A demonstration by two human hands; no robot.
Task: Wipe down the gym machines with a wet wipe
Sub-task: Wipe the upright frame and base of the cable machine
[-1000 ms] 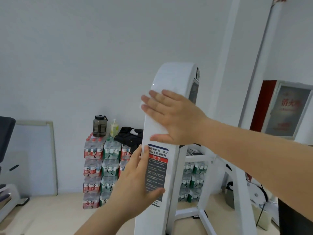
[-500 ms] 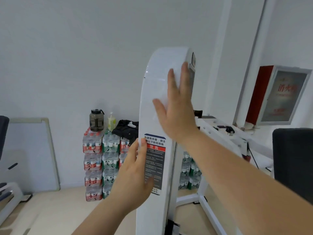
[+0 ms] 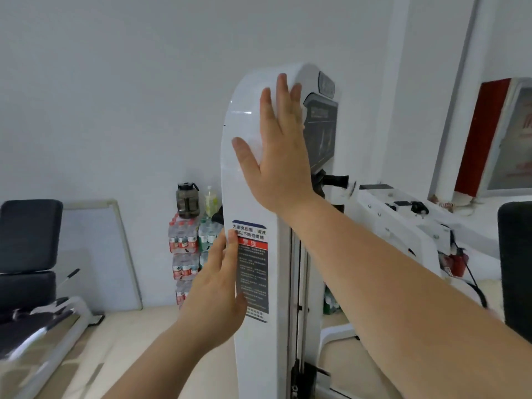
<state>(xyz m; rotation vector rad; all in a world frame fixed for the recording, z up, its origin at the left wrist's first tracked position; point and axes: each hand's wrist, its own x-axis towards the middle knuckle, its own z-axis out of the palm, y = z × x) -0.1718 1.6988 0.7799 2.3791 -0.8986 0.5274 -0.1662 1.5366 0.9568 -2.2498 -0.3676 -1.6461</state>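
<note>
A tall white gym machine column (image 3: 254, 349) stands in front of me, with a dark warning label (image 3: 254, 272) on its face. My right hand (image 3: 280, 151) lies flat near the column's rounded top, fingers straight and pointing up. It presses a white wet wipe (image 3: 251, 145), of which only a faint patch shows between thumb and forefinger. Lower down, my left hand (image 3: 216, 295) rests against the column's left edge beside the label, fingers straight, thumb on the front face.
Stacked packs of water bottles (image 3: 184, 254) with a dark jug (image 3: 187, 200) on top stand by the wall behind the column. A black padded bench (image 3: 28, 254) and a leaning whiteboard (image 3: 98, 249) are at left. A red cabinet (image 3: 495, 139) and a black pad (image 3: 515, 269) are at right.
My right hand has slid up the column from just above the label to near the top, turning so the fingers point up. My left hand stays by the label.
</note>
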